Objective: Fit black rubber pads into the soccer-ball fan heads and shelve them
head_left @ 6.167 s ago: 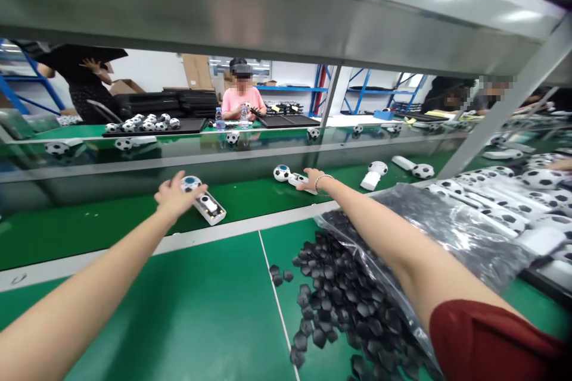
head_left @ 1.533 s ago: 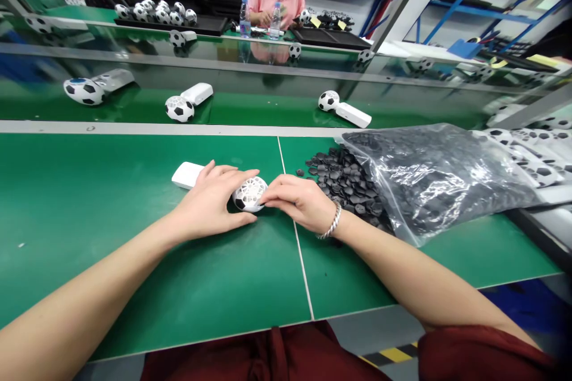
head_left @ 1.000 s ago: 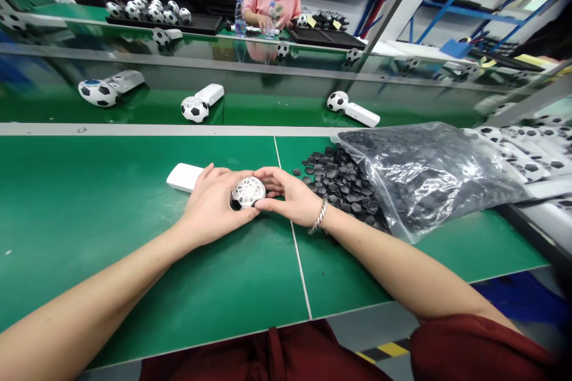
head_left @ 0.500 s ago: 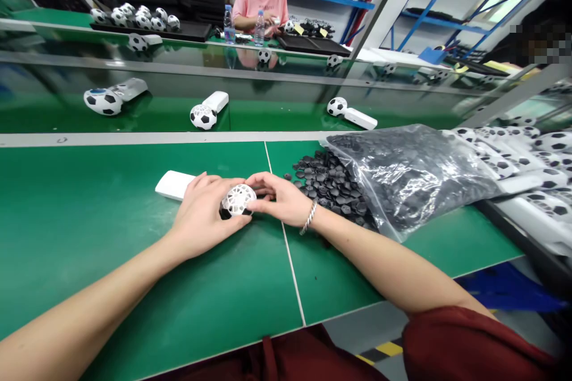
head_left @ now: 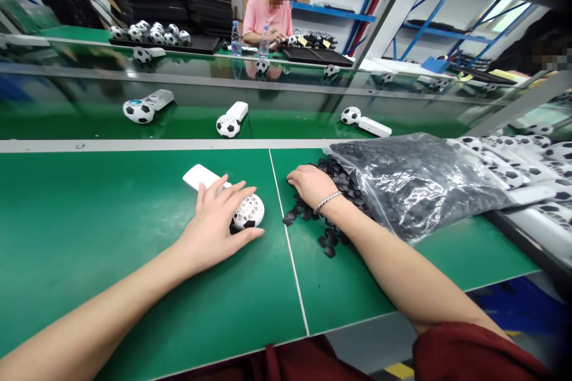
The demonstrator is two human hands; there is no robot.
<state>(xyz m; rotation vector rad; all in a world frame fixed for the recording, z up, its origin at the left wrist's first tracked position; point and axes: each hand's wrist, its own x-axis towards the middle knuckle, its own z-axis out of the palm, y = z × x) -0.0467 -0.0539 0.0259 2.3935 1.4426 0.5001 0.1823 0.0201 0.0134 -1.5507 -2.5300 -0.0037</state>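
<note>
A white handheld fan with a football-patterned round head [head_left: 249, 212] lies on the green table, its plain handle pointing to the far left. My left hand [head_left: 218, 217] rests loosely over the fan where head and handle meet, fingers spread and thumb out beside the head. The head's grille shows white openwork, with black patches low on its side. Over a heap of small black pieces [head_left: 330, 238] is my right hand [head_left: 313, 186], fingers curled down and pressed together. What its fingertips hold, if anything, is hidden. Some loose pieces look five-sided.
A clear plastic bag [head_left: 424, 184] of black pieces lies right of the heap. Several football-headed fans fill a tray [head_left: 513, 232] at far right. More fans [head_left: 229, 125] lie on the green strip beyond the metal edge [head_left: 179, 144]. A person in pink [head_left: 263, 18] works opposite.
My right hand has left the fan's head and moved right onto the black heap, where pieces are now spread nearer me. My left hand has loosened its fingers, and the fan's head has turned.
</note>
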